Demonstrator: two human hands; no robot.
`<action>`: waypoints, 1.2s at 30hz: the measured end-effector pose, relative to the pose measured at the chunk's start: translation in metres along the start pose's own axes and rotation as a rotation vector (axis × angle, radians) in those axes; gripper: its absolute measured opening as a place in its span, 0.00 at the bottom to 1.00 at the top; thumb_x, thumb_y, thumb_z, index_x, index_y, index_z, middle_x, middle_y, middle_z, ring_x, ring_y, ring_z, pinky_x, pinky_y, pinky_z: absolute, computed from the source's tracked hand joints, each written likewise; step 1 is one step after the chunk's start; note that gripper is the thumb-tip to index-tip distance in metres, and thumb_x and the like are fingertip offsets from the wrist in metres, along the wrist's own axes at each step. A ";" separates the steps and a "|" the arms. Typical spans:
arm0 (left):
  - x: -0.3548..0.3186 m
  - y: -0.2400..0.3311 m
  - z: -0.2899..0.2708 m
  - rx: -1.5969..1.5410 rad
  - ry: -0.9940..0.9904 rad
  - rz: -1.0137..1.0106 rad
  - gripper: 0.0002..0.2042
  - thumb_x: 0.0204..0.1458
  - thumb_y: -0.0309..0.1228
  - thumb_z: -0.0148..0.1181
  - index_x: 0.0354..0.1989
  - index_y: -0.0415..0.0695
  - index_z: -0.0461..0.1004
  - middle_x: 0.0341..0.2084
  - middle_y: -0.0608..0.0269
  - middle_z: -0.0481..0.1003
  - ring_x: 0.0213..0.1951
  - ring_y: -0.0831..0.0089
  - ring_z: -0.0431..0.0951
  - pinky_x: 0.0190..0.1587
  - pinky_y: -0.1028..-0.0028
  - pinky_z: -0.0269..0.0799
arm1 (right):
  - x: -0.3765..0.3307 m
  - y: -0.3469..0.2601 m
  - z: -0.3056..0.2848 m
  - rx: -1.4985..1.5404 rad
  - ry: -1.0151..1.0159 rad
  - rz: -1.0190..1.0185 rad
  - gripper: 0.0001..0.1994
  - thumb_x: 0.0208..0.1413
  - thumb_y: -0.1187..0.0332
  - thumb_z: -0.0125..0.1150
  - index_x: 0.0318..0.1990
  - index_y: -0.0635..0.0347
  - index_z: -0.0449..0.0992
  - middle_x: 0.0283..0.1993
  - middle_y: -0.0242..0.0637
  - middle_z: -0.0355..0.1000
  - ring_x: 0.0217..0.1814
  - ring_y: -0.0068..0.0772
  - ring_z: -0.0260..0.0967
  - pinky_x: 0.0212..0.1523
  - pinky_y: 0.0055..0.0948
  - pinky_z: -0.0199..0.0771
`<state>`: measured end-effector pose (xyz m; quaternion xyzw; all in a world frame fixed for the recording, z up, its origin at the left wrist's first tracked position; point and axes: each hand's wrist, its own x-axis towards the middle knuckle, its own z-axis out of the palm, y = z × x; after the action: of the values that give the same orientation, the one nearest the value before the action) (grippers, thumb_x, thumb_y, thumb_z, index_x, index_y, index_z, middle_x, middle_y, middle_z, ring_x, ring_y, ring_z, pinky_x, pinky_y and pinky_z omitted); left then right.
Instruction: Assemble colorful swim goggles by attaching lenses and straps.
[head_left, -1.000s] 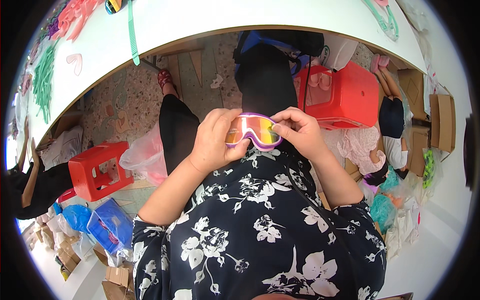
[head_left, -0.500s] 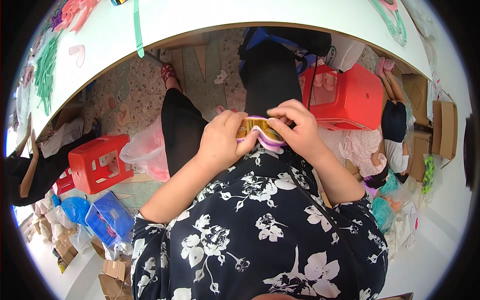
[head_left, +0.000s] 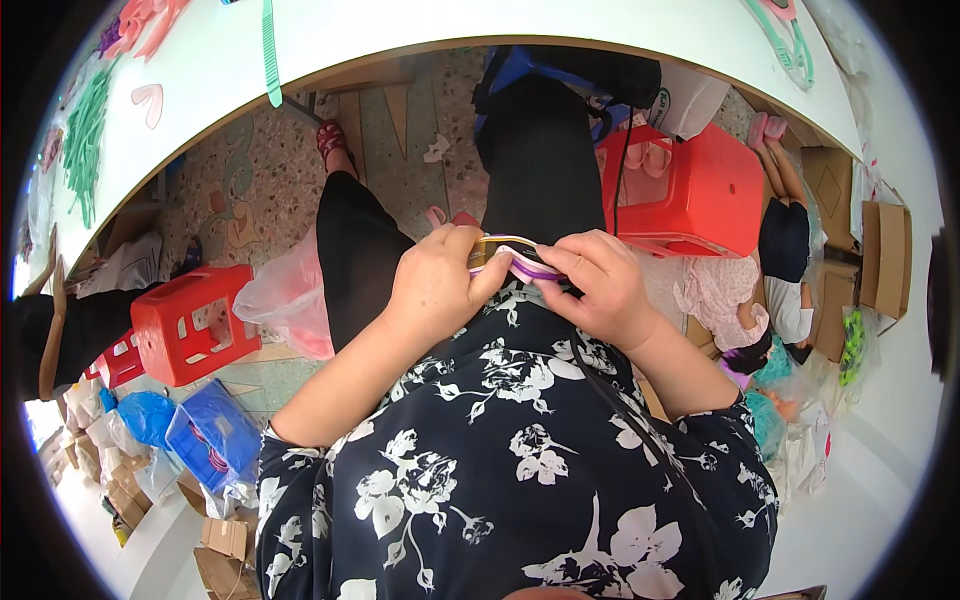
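Both my hands meet just above my lap, closed on a pair of swim goggles [head_left: 512,262] with a purple rim and an amber lens. My left hand [head_left: 437,287] wraps its fingers [head_left: 487,283] tight around the left end, thumb pressed along the rim; my right hand [head_left: 592,285] pinches the right end, fingertips flat on the purple edge. The goggles sit between the two hands, touching both, held close against my floral dress [head_left: 500,460] and tilted so I mostly see the top edge.

Room is tight near me: my knees in black trousers [head_left: 545,150] run under the goggles toward the far side. A red plastic stool [head_left: 690,185] stands just right of my right hand, and another red stool [head_left: 190,320] sits well apart on the left beside a pink plastic bag [head_left: 285,300]. The curved edge of the white worktop [head_left: 420,25] arcs across the far side, with green strips [head_left: 85,140] lying on its left end. Open speckled floor [head_left: 390,130] shows between worktop and knees.
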<state>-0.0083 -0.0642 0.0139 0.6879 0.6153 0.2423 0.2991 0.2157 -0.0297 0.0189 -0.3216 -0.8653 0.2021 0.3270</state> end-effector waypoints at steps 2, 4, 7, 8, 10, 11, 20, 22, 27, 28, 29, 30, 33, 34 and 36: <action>-0.002 0.001 0.000 0.024 0.029 0.062 0.17 0.54 0.41 0.63 0.38 0.36 0.76 0.29 0.48 0.76 0.32 0.50 0.78 0.36 0.61 0.74 | 0.002 -0.002 -0.001 0.013 -0.034 -0.008 0.18 0.38 0.75 0.72 0.42 0.62 0.79 0.37 0.39 0.74 0.34 0.39 0.72 0.34 0.34 0.72; -0.004 0.000 0.001 0.027 0.040 0.070 0.17 0.53 0.41 0.63 0.38 0.36 0.76 0.29 0.49 0.76 0.32 0.51 0.78 0.35 0.61 0.74 | 0.001 -0.003 0.001 0.052 -0.037 -0.005 0.17 0.40 0.75 0.72 0.42 0.63 0.79 0.37 0.39 0.74 0.35 0.39 0.72 0.34 0.33 0.72; -0.006 -0.002 0.005 0.019 0.052 0.074 0.17 0.53 0.40 0.63 0.38 0.36 0.76 0.29 0.50 0.76 0.32 0.52 0.78 0.35 0.62 0.74 | -0.005 -0.004 0.006 0.138 0.000 0.027 0.14 0.44 0.75 0.71 0.41 0.62 0.79 0.37 0.39 0.74 0.35 0.40 0.72 0.35 0.33 0.73; -0.006 -0.003 0.006 0.013 0.055 0.075 0.17 0.53 0.40 0.63 0.38 0.37 0.76 0.29 0.50 0.76 0.32 0.52 0.78 0.35 0.62 0.74 | -0.006 -0.005 0.007 0.158 0.009 0.045 0.13 0.44 0.74 0.71 0.40 0.62 0.79 0.36 0.38 0.74 0.35 0.40 0.73 0.35 0.33 0.73; -0.009 -0.004 0.007 0.006 0.053 0.070 0.16 0.53 0.40 0.63 0.38 0.37 0.76 0.29 0.50 0.76 0.32 0.52 0.78 0.35 0.62 0.74 | -0.009 -0.006 0.009 0.210 0.011 0.085 0.11 0.45 0.73 0.71 0.38 0.62 0.79 0.34 0.38 0.74 0.35 0.40 0.73 0.36 0.33 0.73; -0.011 -0.005 0.008 0.002 0.051 0.067 0.16 0.53 0.40 0.63 0.37 0.37 0.76 0.30 0.50 0.76 0.32 0.52 0.78 0.35 0.62 0.74 | -0.010 -0.006 0.011 0.243 0.006 0.107 0.11 0.45 0.74 0.71 0.38 0.62 0.79 0.34 0.38 0.74 0.35 0.40 0.73 0.36 0.32 0.73; -0.013 -0.007 0.021 0.067 0.104 0.135 0.16 0.49 0.41 0.65 0.31 0.38 0.76 0.24 0.54 0.75 0.27 0.56 0.79 0.30 0.62 0.75 | -0.023 -0.014 0.011 0.293 -0.004 0.304 0.10 0.47 0.71 0.72 0.38 0.62 0.80 0.32 0.37 0.74 0.34 0.38 0.72 0.35 0.32 0.73; -0.012 -0.003 0.019 0.091 0.130 0.162 0.16 0.48 0.42 0.66 0.31 0.39 0.76 0.24 0.54 0.75 0.27 0.56 0.78 0.30 0.62 0.75 | -0.019 -0.016 0.010 0.268 0.006 0.296 0.10 0.46 0.71 0.72 0.37 0.62 0.81 0.33 0.37 0.74 0.34 0.38 0.72 0.35 0.32 0.73; -0.015 -0.001 0.016 0.152 0.172 0.198 0.17 0.47 0.42 0.67 0.32 0.39 0.76 0.23 0.56 0.74 0.27 0.58 0.78 0.30 0.64 0.74 | -0.018 -0.015 0.012 0.202 0.027 0.139 0.09 0.46 0.72 0.72 0.36 0.62 0.81 0.32 0.37 0.74 0.33 0.38 0.72 0.35 0.33 0.73; -0.015 0.000 0.017 0.152 0.184 0.205 0.17 0.46 0.42 0.67 0.32 0.39 0.76 0.23 0.57 0.73 0.27 0.59 0.78 0.29 0.64 0.74 | -0.019 -0.015 0.012 0.214 0.026 0.142 0.09 0.46 0.72 0.72 0.36 0.62 0.81 0.32 0.37 0.74 0.33 0.38 0.72 0.35 0.34 0.73; -0.017 0.000 0.018 0.151 0.195 0.209 0.17 0.46 0.42 0.67 0.32 0.39 0.76 0.23 0.57 0.73 0.27 0.59 0.78 0.29 0.65 0.74 | -0.019 -0.016 0.012 0.225 0.025 0.146 0.09 0.46 0.72 0.72 0.36 0.63 0.81 0.32 0.38 0.74 0.32 0.38 0.72 0.35 0.34 0.73; -0.019 -0.001 0.018 0.149 0.206 0.214 0.17 0.46 0.42 0.67 0.32 0.39 0.76 0.23 0.57 0.73 0.26 0.59 0.78 0.29 0.65 0.74 | -0.020 -0.016 0.013 0.236 0.025 0.150 0.09 0.46 0.72 0.72 0.35 0.63 0.81 0.32 0.38 0.74 0.32 0.38 0.72 0.35 0.34 0.73; -0.020 -0.003 0.021 0.122 0.185 0.222 0.17 0.47 0.41 0.67 0.35 0.39 0.75 0.24 0.57 0.73 0.27 0.59 0.76 0.30 0.64 0.73 | -0.025 -0.018 0.016 0.258 0.031 0.182 0.08 0.46 0.73 0.71 0.35 0.63 0.81 0.31 0.38 0.74 0.32 0.38 0.72 0.35 0.34 0.72; -0.021 -0.005 0.019 0.121 0.167 0.221 0.17 0.48 0.41 0.66 0.37 0.39 0.74 0.25 0.57 0.72 0.27 0.58 0.75 0.30 0.64 0.72 | -0.023 -0.017 0.016 0.256 0.049 0.178 0.07 0.47 0.73 0.71 0.34 0.63 0.81 0.30 0.37 0.75 0.32 0.37 0.72 0.35 0.33 0.72; -0.021 -0.005 0.017 0.122 0.153 0.218 0.17 0.48 0.41 0.66 0.38 0.39 0.74 0.25 0.57 0.73 0.27 0.58 0.75 0.31 0.64 0.72 | -0.022 -0.009 0.015 0.285 0.000 0.162 0.12 0.45 0.69 0.73 0.37 0.63 0.81 0.33 0.38 0.74 0.33 0.37 0.72 0.36 0.33 0.73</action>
<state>-0.0026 -0.0861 -0.0013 0.7470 0.5717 0.2870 0.1809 0.2146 -0.0533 0.0038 -0.3409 -0.7991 0.3485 0.3517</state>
